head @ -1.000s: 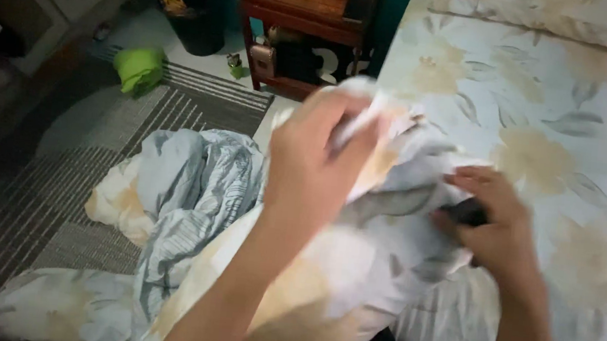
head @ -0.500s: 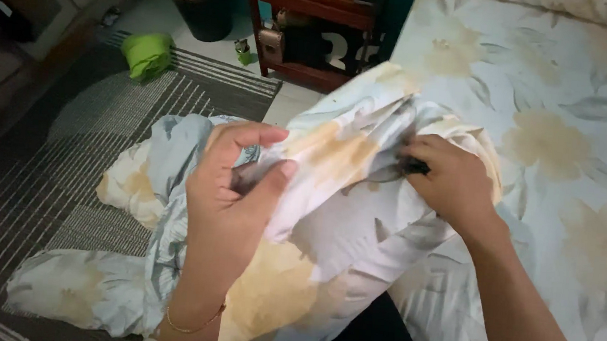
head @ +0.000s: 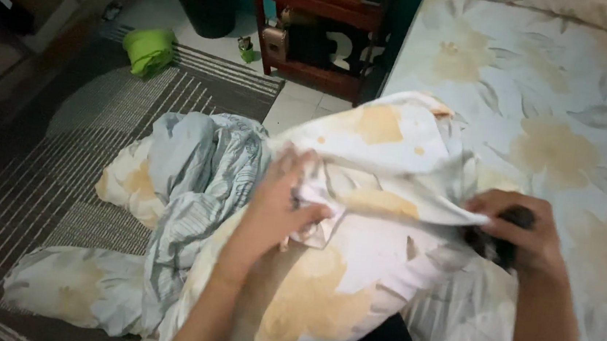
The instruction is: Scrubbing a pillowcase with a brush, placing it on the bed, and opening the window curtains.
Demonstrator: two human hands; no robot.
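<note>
In the middle of the frame both hands work on a floral pillowcase (head: 386,148), white with yellow-orange flowers, which is pulled partly over a pillow (head: 322,296) lying at the edge of the bed (head: 566,91). The left hand (head: 282,205), at centre, has its grip clenched on a bunched fold of the pillowcase's open edge, fingers curled into the cloth. The right hand (head: 514,229), at centre right, is closed on the other side of the same edge; something dark shows inside its grip, too hidden to identify. The pillowcase stretches between the two hands and drapes upward toward the bed. In the lower left of the frame a crumpled sheet (head: 169,203) lies on a striped rug (head: 47,170). A green cloth (head: 147,48) sits on the floor at upper left, and a wooden stand (head: 316,25) stands at upper centre.
</note>
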